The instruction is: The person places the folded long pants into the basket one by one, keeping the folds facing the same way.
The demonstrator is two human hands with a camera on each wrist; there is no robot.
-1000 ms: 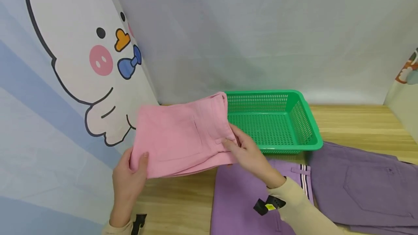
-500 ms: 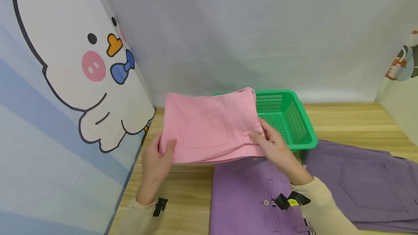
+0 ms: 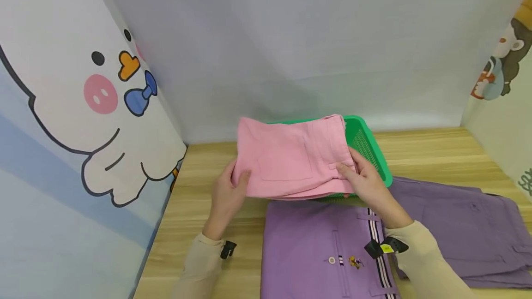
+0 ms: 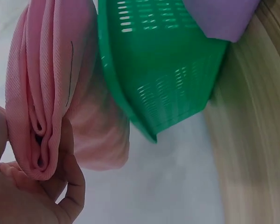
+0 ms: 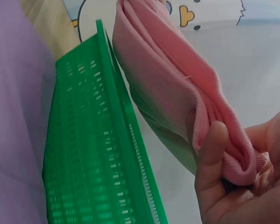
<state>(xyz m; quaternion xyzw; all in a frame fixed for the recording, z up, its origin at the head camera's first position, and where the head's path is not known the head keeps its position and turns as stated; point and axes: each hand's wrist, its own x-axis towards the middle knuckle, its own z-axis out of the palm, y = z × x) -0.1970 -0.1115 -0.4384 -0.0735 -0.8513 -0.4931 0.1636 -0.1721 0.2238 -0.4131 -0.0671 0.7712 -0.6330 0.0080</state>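
Two bare hands hold up one folded pink cotton-like garment [image 3: 287, 156], raised off the pale wood-grain tabletop [image 3: 199, 183]. Its left edge is pinched near the lower corner by the left hand [image 3: 226, 200], thumb in front and fingers behind; the right hand [image 3: 369, 188] grips the waistband edge the same way, thumb beside a belt loop. Both grips are closed down to the thickness of the layers, which the wrist views show stacked between thumb and fingers. In the head view the garment hides much of a green plastic basket [image 3: 360, 140] with perforated walls, standing near the tabletop's far edge. Folded light purple trousers [image 3: 303, 243] with a white button and striped band lie toward the near edge; a folded dark purple garment [image 3: 461, 230] lies toward the right edge.
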